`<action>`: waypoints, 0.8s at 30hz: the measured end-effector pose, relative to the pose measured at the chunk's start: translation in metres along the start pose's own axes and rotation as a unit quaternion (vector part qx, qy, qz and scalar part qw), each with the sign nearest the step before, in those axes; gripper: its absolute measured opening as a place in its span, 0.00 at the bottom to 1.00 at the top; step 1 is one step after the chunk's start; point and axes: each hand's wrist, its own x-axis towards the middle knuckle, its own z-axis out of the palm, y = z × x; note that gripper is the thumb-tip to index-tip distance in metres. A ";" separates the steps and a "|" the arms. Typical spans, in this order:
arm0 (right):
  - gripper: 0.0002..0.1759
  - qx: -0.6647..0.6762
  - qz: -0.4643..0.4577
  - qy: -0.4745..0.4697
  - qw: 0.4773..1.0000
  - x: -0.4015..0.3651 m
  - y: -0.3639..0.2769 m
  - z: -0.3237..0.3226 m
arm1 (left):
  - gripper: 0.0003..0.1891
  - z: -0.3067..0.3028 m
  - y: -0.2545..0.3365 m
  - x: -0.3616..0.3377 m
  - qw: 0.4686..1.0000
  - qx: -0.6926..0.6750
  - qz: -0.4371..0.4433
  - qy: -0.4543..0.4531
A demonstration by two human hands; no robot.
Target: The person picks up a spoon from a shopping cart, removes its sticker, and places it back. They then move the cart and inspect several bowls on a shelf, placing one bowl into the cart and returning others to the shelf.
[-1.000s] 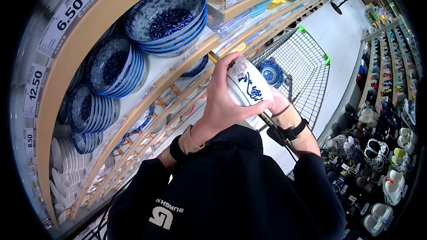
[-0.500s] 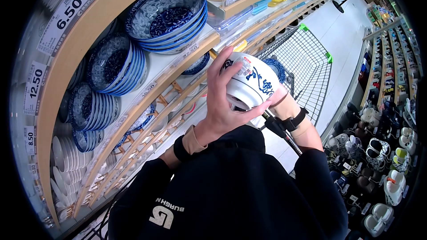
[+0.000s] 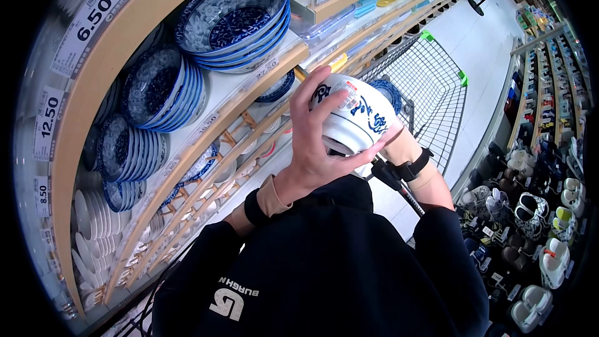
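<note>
A white bowl with blue patterns (image 3: 368, 112) is held in front of my chest, tilted so its outer side and foot ring show. A small red and white price sticker is on its side. My left hand (image 3: 312, 128) grips the bowl from the left, fingers over the upper side and thumb near the foot. Behind the bowl's right side, my right hand (image 3: 395, 137) supports it; most of its fingers are hidden by the bowl.
Blue-patterned bowls (image 3: 234, 19) stand stacked on the shelf (image 3: 262, 78) at the left, with white plates (image 3: 90, 215) lower down. A wire shopping cart (image 3: 437, 97) holding a blue-patterned dish (image 3: 385, 92) is beyond my hands. Shoes (image 3: 530, 212) fill the right-hand racks.
The bowl has shifted and turned very slightly in my hands, which keep their hold on it.
</note>
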 end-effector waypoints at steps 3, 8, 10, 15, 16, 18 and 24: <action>0.32 -0.056 -0.015 -0.008 0.998 0.001 0.002 0.001 | 0.51 0.002 -0.001 -0.001 1.000 -0.003 0.005 0.008; 0.32 -0.011 -0.017 0.005 1.000 -0.002 -0.002 -0.003 | 0.50 0.001 0.000 -0.001 1.000 0.010 0.014 0.003; 0.32 0.012 -0.013 0.016 1.000 -0.002 -0.003 -0.003 | 0.50 0.000 0.001 0.000 1.000 0.017 0.013 -0.003; 0.32 0.035 -0.004 0.032 0.999 -0.001 -0.002 -0.001 | 0.50 -0.001 0.001 -0.001 1.000 0.019 0.007 -0.004; 0.32 0.043 -0.001 0.035 0.998 -0.001 -0.002 -0.001 | 0.50 -0.001 0.000 -0.001 1.000 0.016 0.009 -0.002; 0.32 0.027 0.001 0.031 0.999 -0.001 -0.002 -0.003 | 0.50 0.000 -0.002 -0.002 1.000 0.010 0.012 0.002; 0.30 -0.054 -0.015 0.009 0.998 0.001 0.003 0.000 | 0.51 -0.001 -0.004 -0.003 1.000 0.007 0.010 -0.005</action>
